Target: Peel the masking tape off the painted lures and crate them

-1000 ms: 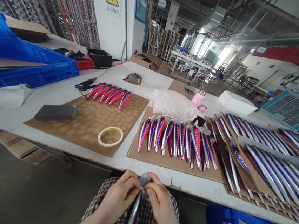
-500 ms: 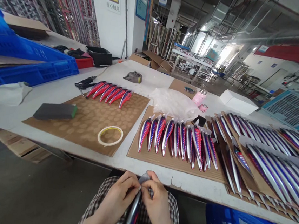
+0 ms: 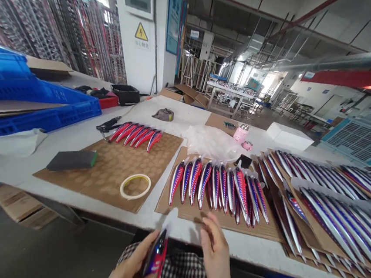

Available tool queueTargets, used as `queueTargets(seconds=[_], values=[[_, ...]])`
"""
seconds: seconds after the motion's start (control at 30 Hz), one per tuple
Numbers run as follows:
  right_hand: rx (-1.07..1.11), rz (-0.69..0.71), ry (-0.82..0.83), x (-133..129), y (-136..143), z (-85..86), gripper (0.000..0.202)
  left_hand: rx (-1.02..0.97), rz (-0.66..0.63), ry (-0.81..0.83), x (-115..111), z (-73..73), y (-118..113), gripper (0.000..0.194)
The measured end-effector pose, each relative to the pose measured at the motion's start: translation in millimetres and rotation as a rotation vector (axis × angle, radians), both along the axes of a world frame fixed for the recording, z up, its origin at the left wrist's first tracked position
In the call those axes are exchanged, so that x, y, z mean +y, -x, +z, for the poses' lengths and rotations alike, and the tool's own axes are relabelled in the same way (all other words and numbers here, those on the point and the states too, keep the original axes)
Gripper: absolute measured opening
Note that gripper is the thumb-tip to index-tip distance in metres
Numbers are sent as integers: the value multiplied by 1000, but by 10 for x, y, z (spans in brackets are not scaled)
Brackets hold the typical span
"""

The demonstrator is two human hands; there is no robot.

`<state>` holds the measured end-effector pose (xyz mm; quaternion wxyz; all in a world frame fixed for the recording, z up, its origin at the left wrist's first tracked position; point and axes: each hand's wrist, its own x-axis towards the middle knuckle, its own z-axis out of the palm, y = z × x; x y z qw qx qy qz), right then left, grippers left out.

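My left hand (image 3: pixel 137 261) is closed around a fishing lure (image 3: pixel 157 256), purple and red with a clear lip pointing up and away from me. It is held over my lap, close to the table's front edge. To the right of it, my right hand (image 3: pixel 216 251) is raised with bent fingers apart and nothing in them. Just beyond that hand, a row of similar lures (image 3: pixel 206 180) in red, purple and silver lies on a cardboard sheet (image 3: pixel 162 204).
On the left cardboard (image 3: pixel 104 166) lie several red lures (image 3: pixel 136 135), a tape roll (image 3: pixel 135 186) and a dark sanding block (image 3: pixel 72 159). Stacked cardboard with silver lures (image 3: pixel 332 214) fills the right. Farther back are plastic film (image 3: pixel 209 141), a pink bottle (image 3: pixel 241 133) and a blue crate (image 3: pixel 74 102).
Both hands were together at the lure's lip. My right hand has let go and moved right and forward, while my left hand has tilted the lure up. The camera view has risen.
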<state>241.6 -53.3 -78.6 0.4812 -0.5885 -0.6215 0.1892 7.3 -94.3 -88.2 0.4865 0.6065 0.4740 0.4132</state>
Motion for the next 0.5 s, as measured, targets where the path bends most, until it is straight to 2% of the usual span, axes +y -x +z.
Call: queueTargets(seconds=[0.1, 0.17, 0.23, 0.37, 0.43, 0.5], values=[[-62, -67, -67, 154, -203, -89, 27, -32, 31, -48, 523, 366, -25, 57], [-114, -84, -122, 217, -273, -162, 28, 33, 45, -96, 929, 591, -88, 55], [-163, -82, -172, 243, -292, -231, 27, 136, 33, -180, 1340, 747, -185, 51], [-230, -88, -244, 243, -248, -331, 25, 334, 100, -327, 2027, 858, -419, 36], [-228, -110, -271, 243, -227, -369, 25, 417, 135, -356, 2237, 865, -508, 30], [-229, -118, -289, 246, -220, -403, 25, 516, 176, -396, 2341, 858, -552, 26]])
